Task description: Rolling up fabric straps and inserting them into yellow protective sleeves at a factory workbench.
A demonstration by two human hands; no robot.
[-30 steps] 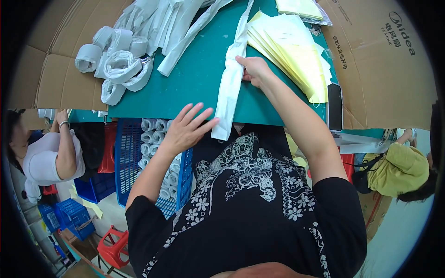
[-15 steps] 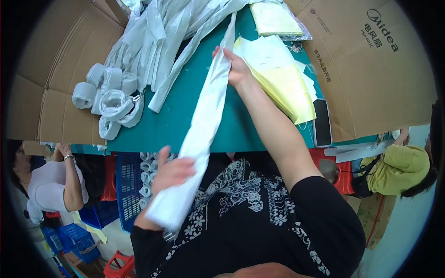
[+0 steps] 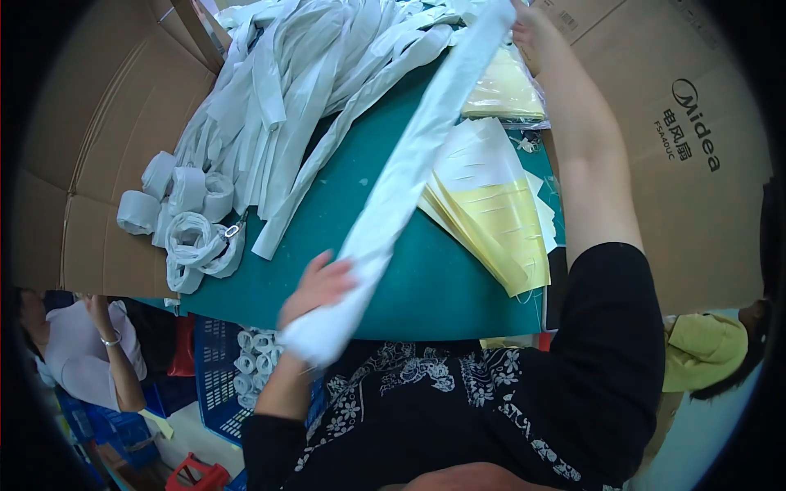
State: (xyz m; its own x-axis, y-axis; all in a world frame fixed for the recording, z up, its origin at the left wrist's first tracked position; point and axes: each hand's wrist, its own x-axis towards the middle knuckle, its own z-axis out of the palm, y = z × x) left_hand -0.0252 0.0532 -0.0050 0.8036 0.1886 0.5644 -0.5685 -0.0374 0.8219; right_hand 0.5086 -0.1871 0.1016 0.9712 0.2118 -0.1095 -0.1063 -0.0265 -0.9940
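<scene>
A long, flat strip wrapped in white runs slantwise over the table, between my hands. At its far end my right hand grips it, partly cut off by the picture's upper edge. Lower down, my left hand has its fingers bent over the strip's left edge, slightly blurred. The near end of the strip hangs over my left wrist. Many similar white strips lie piled at the back left. Several rolled white strips sit in front of that pile, one with a metal clasp.
Yellow-and-white sheets lie on the green table, with a bagged yellow stack behind. Cardboard walls flank both sides. A blue basket of white rolls stands below the front edge. Two other people sit nearby.
My right hand has moved far up and to the right with the strip's far end. My left hand stays near the lower end. The view has tilted, so the table sits lower.
</scene>
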